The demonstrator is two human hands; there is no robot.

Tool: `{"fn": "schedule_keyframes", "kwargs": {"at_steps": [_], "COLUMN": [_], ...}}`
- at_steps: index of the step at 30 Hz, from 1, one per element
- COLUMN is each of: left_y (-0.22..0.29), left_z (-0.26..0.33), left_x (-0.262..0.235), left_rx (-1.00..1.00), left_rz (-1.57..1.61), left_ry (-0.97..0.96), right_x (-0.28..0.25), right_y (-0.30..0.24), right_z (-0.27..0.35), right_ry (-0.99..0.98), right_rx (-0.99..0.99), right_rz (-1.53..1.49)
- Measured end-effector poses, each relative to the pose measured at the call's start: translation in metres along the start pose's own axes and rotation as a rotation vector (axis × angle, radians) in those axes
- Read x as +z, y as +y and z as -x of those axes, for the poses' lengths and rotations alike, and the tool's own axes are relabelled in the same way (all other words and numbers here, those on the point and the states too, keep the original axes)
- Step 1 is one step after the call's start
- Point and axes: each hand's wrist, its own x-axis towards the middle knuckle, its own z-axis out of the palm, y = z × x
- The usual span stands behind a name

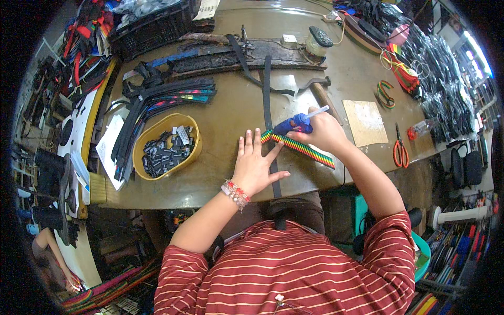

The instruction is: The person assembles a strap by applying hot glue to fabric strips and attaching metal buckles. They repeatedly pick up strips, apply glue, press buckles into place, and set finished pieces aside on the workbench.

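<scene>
My left hand [255, 165] lies flat with fingers spread on the brown worktable [226, 121], pressing down a black strap [269, 105] and the near end of a striped red, yellow and green band [304, 149]. A blue glue gun [295, 124] is gripped in my right hand [324, 131], its nozzle pointing at the striped band's left end. The band runs diagonally under my right hand toward the table's near edge.
A yellow oval tub [167, 147] of small black buckles sits to the left, with a pile of black straps [157, 100] behind it. Orange scissors [400, 149], a cardboard square [366, 122], a hammer [318, 89] and bagged goods [446, 89] lie to the right.
</scene>
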Motion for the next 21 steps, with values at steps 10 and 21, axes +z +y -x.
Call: {"fn": "schedule_keyframes", "kwargs": {"at_steps": [10, 21], "left_y": [0.000, 0.015], "left_z": [0.000, 0.002], "left_x": [-0.002, -0.030], "left_rx": [0.001, 0.158], "left_rz": [-0.032, 0.115], "left_ry": [-0.013, 0.288], "right_x": [0.003, 0.031], "right_y": [-0.008, 0.143], "right_z": [-0.003, 0.127], "right_ry": [0.083, 0.611], "right_rx": [-0.303, 0.955], "right_rz": [0.385, 0.016]}}
